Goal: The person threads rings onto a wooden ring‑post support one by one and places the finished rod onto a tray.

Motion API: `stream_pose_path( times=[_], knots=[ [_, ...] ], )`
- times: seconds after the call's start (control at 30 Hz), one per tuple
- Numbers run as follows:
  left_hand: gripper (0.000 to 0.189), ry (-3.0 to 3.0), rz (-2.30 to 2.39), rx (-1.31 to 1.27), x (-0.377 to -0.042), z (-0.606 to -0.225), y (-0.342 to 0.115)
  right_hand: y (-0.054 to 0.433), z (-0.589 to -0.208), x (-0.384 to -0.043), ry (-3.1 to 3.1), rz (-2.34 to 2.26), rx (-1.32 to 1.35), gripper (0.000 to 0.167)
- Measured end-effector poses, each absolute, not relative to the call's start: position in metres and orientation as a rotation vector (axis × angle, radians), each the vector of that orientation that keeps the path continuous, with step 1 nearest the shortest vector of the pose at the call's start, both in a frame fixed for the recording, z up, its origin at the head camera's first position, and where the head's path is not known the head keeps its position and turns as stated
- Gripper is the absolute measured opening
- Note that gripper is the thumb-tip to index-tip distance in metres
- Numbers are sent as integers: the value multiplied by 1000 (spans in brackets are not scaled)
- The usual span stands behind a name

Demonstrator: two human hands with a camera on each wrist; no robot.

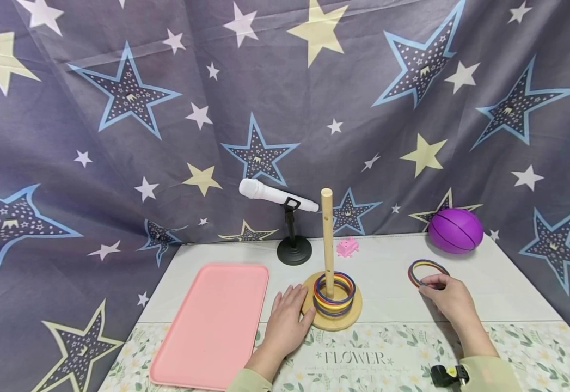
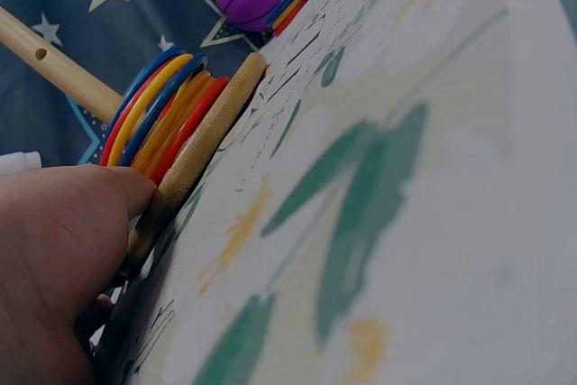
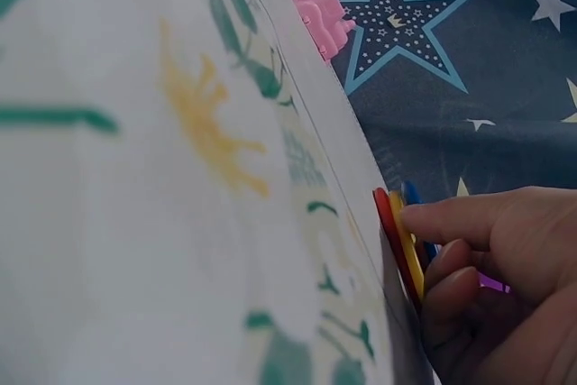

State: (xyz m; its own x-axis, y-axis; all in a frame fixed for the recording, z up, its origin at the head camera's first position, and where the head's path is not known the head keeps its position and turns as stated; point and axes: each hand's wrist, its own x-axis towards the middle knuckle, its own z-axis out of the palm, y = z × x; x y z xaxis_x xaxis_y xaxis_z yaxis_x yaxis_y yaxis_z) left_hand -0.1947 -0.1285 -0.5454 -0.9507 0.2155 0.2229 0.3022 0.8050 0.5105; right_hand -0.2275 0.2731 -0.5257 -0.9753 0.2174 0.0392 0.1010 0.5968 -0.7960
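Observation:
A wooden post [image 1: 327, 239] stands upright on a round wooden base [image 1: 326, 325]. Several blue, red and yellow rings [image 1: 334, 313] lie stacked around its foot. My left hand [image 1: 286, 325] rests against the left side of the base, fingers fairly straight. Its thumb touches the base near the lowest rings in the left wrist view. To the right, my right hand [image 1: 450, 300] pinches the near edge of a small stack of rings [image 1: 411, 276] on the table. The right wrist view shows a red, a yellow [image 3: 407, 245] and a blue one there; fingers partly hide them.
A pink tray [image 1: 211, 326] lies at left. Behind the post stand a white microphone [image 1: 270, 193] on a black stand [image 1: 294, 251] and a small pink toy [image 1: 347, 246]. A purple ball [image 1: 455, 231] sits at the back right, by the star-patterned curtain [image 1: 363, 109].

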Motion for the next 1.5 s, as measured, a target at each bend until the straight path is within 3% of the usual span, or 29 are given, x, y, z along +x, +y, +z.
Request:
stream_pose_path(
  times=[0.4, 1.5],
  knots=[
    [59, -2838, -852, -408, -195, -545, -128, 267, -517, -226, -2683, 1049, -243, 20],
    [58, -2839, -852, -412, -194, -544, -128, 260, -479, -218, -2296, 1114, -409, 26]
  ],
)
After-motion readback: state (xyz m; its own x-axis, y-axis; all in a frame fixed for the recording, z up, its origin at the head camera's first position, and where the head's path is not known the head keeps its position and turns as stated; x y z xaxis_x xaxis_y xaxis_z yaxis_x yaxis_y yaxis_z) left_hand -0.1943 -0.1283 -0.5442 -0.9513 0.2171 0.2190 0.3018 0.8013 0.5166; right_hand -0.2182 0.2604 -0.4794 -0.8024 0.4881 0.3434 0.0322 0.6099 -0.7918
